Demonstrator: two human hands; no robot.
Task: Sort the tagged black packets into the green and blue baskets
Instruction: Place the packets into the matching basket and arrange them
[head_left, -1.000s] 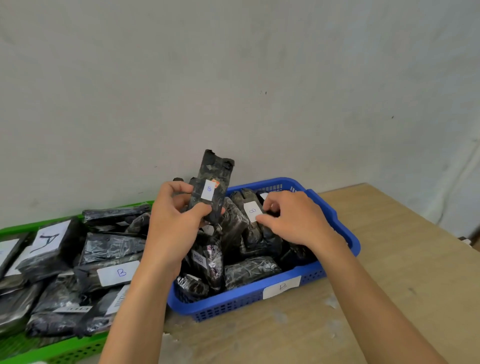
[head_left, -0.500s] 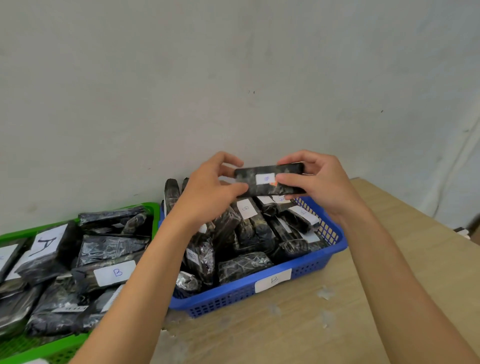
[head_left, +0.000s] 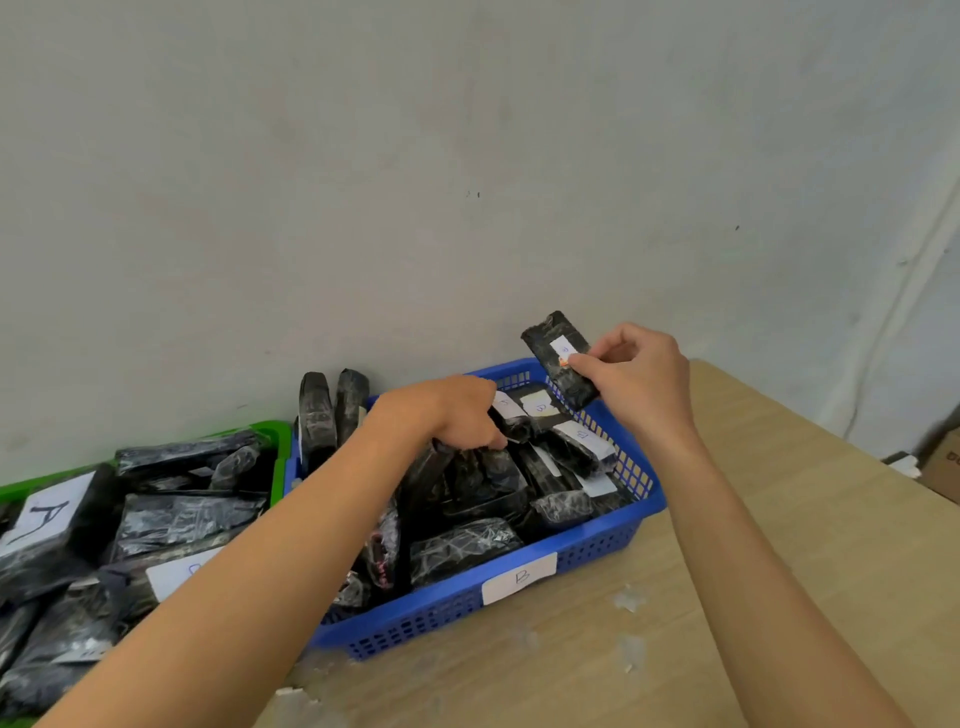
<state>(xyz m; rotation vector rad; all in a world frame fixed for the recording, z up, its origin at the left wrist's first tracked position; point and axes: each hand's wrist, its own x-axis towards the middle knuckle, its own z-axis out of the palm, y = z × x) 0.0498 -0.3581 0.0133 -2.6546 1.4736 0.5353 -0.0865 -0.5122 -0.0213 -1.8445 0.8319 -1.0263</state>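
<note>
A plain storeroom or workroom set up for sorting. A bare, scuffed wall (head_left: 467, 156) fills the upper frame. A worn wooden table (head_left: 779, 571) lies lower right. A blue basket (head_left: 597, 551) at centre and a green basket (head_left: 270, 431) at left hold lettered packets (head_left: 457, 551). A cardboard box (head_left: 943, 467) sits at the right edge.

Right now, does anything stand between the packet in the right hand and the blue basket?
Nothing visible. The right hand holds the packet over the basket's far corner. The left hand grips a second packet further left, not under it.
</note>
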